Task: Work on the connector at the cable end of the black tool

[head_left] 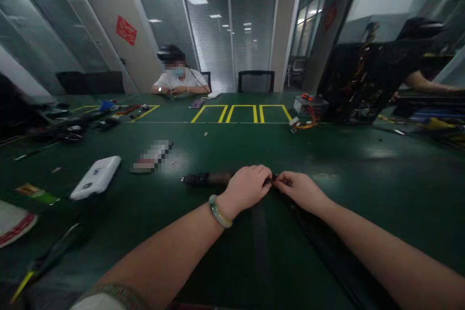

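Note:
A dark, tube-shaped electric screwdriver lies across the green table, its metal tip to the left. My left hand, with a jade-coloured bangle on its wrist, is wrapped over the rear part of the tool. Close beside it, my right hand pinches at the tool's back end, where a black cord seems to join. That cord runs under my right forearm toward the front edge. The exact point between my fingertips is small and partly hidden.
On the left lie a white device, a blurred-out phone-like item and a tool with yellow on its handle. A metal box with wires stands back right. One person sits opposite; another is at right.

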Available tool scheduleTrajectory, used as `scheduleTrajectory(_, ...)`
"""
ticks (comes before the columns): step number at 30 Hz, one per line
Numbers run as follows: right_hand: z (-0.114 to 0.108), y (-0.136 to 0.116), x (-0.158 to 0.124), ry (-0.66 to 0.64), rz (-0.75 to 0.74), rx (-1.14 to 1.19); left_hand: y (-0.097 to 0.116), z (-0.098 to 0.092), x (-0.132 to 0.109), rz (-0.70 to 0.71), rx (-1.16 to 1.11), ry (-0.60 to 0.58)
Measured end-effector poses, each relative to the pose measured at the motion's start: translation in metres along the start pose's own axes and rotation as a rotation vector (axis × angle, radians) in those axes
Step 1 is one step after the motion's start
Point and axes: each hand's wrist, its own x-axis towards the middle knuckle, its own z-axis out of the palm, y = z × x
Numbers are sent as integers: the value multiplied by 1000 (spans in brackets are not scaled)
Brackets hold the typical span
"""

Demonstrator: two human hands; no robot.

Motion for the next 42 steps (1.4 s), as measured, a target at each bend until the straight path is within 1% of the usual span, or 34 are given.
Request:
scheduleTrajectory(6, 0, -4, 0, 1, -3, -18, 0, -2, 1, 25, -12, -18)
scheduleTrajectory(13, -2, -7, 0, -17, 25, 5, 0, -2, 1, -22, -26, 2)
scheduleTrajectory(23, -3, -9, 0, -12, 9, -15, 0, -4, 1, 31, -31, -19)
scheduleTrajectory(30, -2, -7, 0, -2, 3, -21, 1, -3, 1, -44, -30, 1)
scheduleTrajectory(38, -1, -4, 1, -5, -4, -22, 1, -7, 2, 23, -32, -21)
scheduleTrajectory(42, -2, -7, 0, -15, 4, -8, 2, -7, 1, -4, -38, -9)
